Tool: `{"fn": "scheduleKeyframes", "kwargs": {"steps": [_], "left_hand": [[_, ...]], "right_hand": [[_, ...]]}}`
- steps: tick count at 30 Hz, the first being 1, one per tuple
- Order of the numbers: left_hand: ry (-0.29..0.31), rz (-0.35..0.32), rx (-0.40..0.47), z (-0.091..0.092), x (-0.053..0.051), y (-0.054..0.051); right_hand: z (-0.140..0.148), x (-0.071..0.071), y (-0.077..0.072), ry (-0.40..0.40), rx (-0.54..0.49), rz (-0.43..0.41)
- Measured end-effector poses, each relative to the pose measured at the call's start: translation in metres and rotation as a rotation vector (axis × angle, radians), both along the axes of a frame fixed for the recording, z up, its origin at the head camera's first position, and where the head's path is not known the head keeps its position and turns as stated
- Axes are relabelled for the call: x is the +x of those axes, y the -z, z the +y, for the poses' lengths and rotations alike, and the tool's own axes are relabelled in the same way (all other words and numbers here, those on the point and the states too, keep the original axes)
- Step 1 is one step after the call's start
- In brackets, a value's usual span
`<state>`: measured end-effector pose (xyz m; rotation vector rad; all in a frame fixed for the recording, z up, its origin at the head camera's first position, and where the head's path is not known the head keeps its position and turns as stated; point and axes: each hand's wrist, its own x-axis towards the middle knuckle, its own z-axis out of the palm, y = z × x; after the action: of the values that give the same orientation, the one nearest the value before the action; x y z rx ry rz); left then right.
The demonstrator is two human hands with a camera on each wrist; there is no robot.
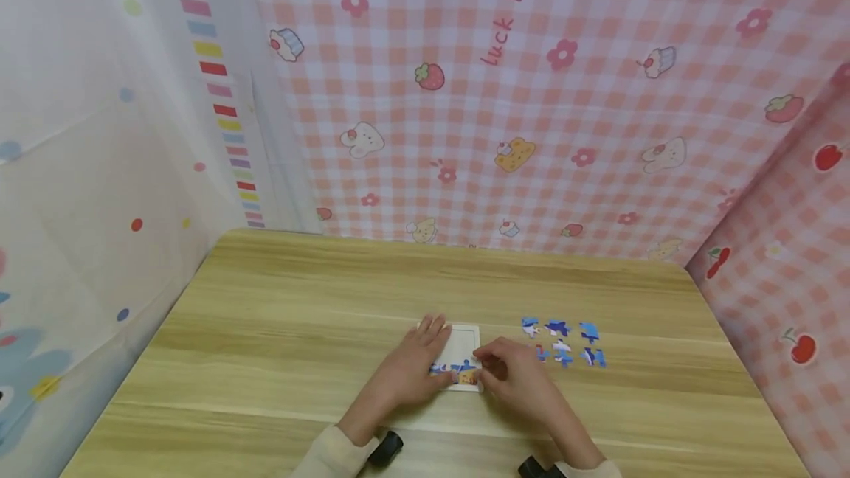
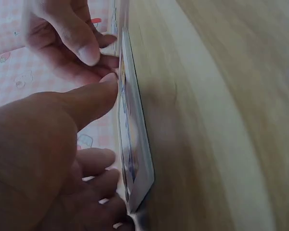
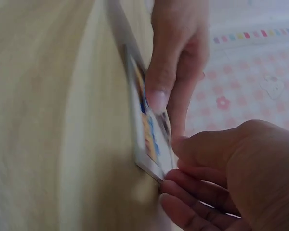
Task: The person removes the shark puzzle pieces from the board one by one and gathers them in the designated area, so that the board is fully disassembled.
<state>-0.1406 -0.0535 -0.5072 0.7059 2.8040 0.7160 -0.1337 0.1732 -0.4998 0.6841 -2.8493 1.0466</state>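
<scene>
A small white-framed puzzle tray (image 1: 468, 328) lies on the table, with joined picture pieces (image 1: 467, 375) in blue and orange along its near end. Its far part shows a bare pale base. My left hand (image 1: 415, 360) rests on the tray's left side, fingers extended and the thumb pressing on the fitted pieces. At the tray's right edge, my right hand (image 1: 516, 376) touches the rim with bent fingers. Its thumb and index fingertip stand apart in the head view, and no loose piece shows between them. In the right wrist view, fingertips (image 3: 169, 187) meet the tray's corner.
Several loose blue, white and red puzzle pieces (image 1: 561, 352) lie to the right of the tray, beyond my right hand. Wood-grained tabletop (image 1: 285, 316) surrounds everything. A pink checked cloth (image 1: 465, 190) hangs behind the table's far edge, with further cloths at both sides.
</scene>
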Motion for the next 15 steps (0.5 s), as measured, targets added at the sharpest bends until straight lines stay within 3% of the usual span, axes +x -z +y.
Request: {"fn": "scheduleKeyframes", "kwargs": {"steps": [6,15], "left_hand": [[-0.032,-0.011,-0.049,0.004,0.002,0.001],[-0.039,-0.002,-0.050,0.003,0.003,0.001]], "right_hand": [[-0.010,-0.002,0.005,0.053,0.002,-0.016],[-0.014,-0.004,0.010,0.071,-0.045,-0.046]]}}
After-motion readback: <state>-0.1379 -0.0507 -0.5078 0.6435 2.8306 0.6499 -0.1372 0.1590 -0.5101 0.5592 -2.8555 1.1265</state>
